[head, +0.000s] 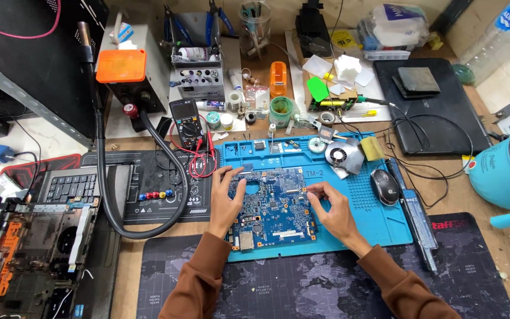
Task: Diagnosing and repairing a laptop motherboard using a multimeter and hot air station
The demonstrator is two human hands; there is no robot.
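Note:
A blue laptop circuit board [275, 207] lies flat on a light blue repair mat [385, 227] in the middle of the desk. My left hand [226, 201] rests on the board's left edge, fingers spread over its upper left corner. My right hand [333, 208] sits at the board's right edge, thumb and forefinger pinched together near the upper right corner. Whether anything small is between those fingers cannot be made out. Both sleeves are brown.
A black multimeter [186, 123] with red leads lies behind the mat. Also there: a small fan [336, 156], a black mouse [385, 186], a closed black laptop [429, 112], a teal pot [506, 174]. An opened laptop chassis [33, 254] lies at the left, a black hose [104, 177] curving beside it.

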